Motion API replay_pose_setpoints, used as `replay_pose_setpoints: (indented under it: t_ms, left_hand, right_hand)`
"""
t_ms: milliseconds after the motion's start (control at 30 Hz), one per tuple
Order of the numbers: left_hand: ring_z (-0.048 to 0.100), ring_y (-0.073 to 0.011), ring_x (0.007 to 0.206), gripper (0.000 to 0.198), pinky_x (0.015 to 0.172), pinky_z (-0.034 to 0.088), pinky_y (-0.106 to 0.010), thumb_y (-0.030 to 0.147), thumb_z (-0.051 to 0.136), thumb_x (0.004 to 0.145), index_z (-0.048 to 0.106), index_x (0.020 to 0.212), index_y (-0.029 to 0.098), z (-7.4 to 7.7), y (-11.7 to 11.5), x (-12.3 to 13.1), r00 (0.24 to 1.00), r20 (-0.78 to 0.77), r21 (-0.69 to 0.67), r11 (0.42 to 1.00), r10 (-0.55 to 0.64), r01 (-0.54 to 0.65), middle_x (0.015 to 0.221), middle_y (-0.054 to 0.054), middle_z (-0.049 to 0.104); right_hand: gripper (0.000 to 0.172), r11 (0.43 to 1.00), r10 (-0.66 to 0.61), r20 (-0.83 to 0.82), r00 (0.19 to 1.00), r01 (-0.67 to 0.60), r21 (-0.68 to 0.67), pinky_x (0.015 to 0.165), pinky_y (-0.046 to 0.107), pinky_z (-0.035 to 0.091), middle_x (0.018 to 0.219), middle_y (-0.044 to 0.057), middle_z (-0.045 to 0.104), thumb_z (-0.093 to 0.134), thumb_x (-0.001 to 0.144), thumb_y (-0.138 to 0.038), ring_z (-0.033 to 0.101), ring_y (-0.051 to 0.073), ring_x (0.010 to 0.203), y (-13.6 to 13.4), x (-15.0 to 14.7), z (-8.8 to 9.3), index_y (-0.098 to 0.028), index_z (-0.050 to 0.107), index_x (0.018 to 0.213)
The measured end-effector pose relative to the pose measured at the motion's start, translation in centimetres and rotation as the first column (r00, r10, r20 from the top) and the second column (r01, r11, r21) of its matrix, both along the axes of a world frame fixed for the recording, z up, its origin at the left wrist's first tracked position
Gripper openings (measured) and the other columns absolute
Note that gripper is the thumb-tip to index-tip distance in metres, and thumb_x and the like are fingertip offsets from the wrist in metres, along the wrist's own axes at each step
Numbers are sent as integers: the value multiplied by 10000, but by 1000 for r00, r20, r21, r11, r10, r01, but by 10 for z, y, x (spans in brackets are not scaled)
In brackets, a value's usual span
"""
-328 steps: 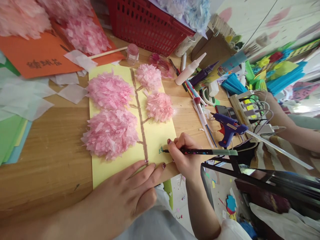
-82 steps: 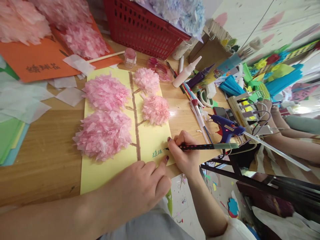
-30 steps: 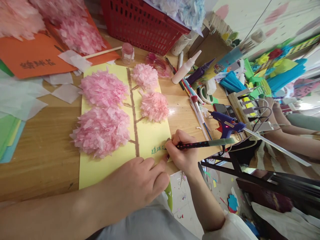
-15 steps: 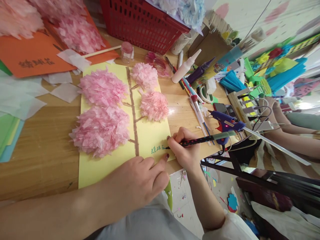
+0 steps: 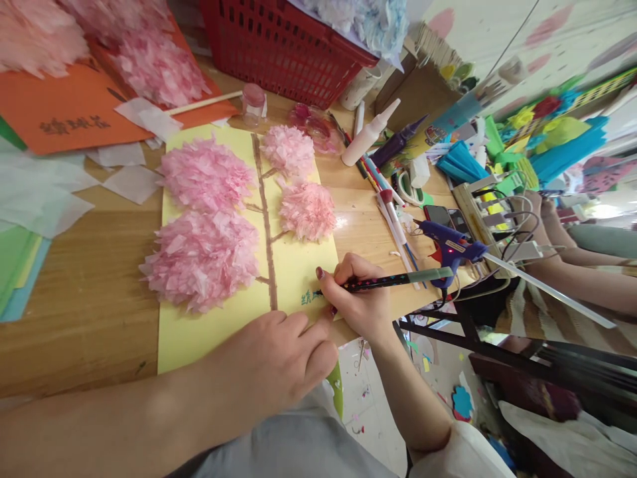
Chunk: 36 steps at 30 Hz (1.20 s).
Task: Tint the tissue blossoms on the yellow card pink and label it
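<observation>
My right hand (image 5: 359,297) grips a dark patterned marker pen (image 5: 381,283) with a grey-green end. The pen's tip touches the lower right of a yellow sheet (image 5: 209,338), beside green handwritten characters (image 5: 307,298) that my fingers partly cover. On the sheet's near edge rests my left hand (image 5: 286,358), holding nothing, its index finger reaching toward the writing. Several pink tissue-paper pompoms (image 5: 204,259) sit on the sheet around a brown drawn stem (image 5: 267,232) with short branches.
A red basket (image 5: 283,53) stands at the back, beyond orange sheets (image 5: 64,106) with pink pompoms. To the right lie a blue glue gun (image 5: 450,245), a white-tipped bottle (image 5: 368,136), brushes and a power strip (image 5: 478,219). Another person's arm (image 5: 587,272) shows at the far right.
My right hand and the pen have shifted slightly left along the writing, covering more of the characters. My left hand stays nearly in place.
</observation>
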State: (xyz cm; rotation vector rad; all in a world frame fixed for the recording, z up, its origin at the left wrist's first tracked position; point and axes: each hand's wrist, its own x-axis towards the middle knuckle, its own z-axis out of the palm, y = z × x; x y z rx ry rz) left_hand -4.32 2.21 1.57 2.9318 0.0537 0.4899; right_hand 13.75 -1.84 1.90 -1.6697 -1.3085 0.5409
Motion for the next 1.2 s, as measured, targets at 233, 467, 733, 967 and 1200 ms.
replay_pose_setpoints:
  t_ms: [233,467,733,967,1200]
  left_hand:
    - [518,-203,643,216,521,318,-334,32,479,782,470,907,207,1,1,1,1000,14,-5,1000,7,-7,802,-26,618]
    - [519,-204,664,221,531,322,-336,32,476,790,485,926,205,0,0,0,1000,4,-12,1000,5,-5,823,-31,632]
    - [517,-207,667,224,540,323,-338,34,470,790,497,941,197,-1,-1,-1,1000,21,-10,1000,9,-9,820,-33,615]
    - [533,-205,665,187,530,318,-332,54,495,817,495,946,190,1,1,0,1000,2,10,1000,-3,3,845,-41,634]
    - [558,-204,685,186,532,347,-329,61,494,828,495,965,187,2,1,0,1000,-12,18,1000,-8,8,875,-47,644]
  right_hand:
    - [387,1000,5,3,1000,-5,-14,455,240,281,522,-73,402,668,828,-163,346,73,479,-1,0,-1,-210,396,556]
    - [387,1000,22,-14,1000,-22,-1,457,244,280,527,-72,412,667,827,-152,351,76,484,0,1,-1,-211,396,558]
    - [400,1000,1,-12,1000,-1,-13,459,250,277,524,-71,382,657,829,-156,339,81,486,-1,2,-2,-215,368,559]
    - [397,1000,24,-9,1000,-24,-13,457,249,279,527,-72,400,675,834,-165,338,77,484,0,1,-1,-212,391,561]
    - [399,999,-27,-40,999,26,-32,455,249,280,523,-72,371,668,831,-180,339,83,483,-1,1,-2,-220,369,570]
